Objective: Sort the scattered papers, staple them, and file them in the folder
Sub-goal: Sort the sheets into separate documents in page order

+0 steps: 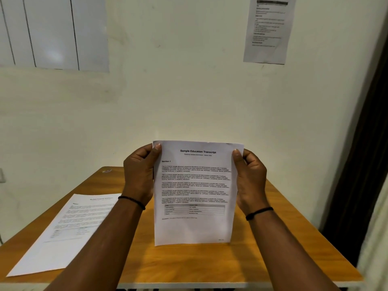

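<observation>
A printed sheet headed "Sample Education Transcript" (195,192) stands upright in the middle of the view, held up above the wooden table (189,263) with its printed face toward the camera. Its bottom edge looks to sit on or just over the tabletop; which of the two cannot be told. The page carries a "Section 1" heading, several short paragraphs and a small table lower down. Whether it is one sheet or several squared together cannot be told from the front.

The left hand (139,175) grasps the sheet's left edge near the top, thumb laid over the front of the paper and fingers curled behind. The right hand (249,177) grasps the right edge in the same way, thumb on the front near the top corner and fingers curled round the back. Each wrist wears a thin dark band.

To the left and nearer, a second printed paper (63,232) lies flat on the table, turned at an angle, its near left corner reaching the table's edge. The left forearm crosses over its right side. Its text is too blurred to read, though the layout of paragraphs and a small table resembles the held page.

At the table's far left corner sits a small pale speck, too small to identify. Beyond the table is a pale wall, with a printed notice (268,30) stuck high on the right and a white panel with dark vertical lines (52,32) high on the left. A dark curtain (361,164) hangs along the right edge
</observation>
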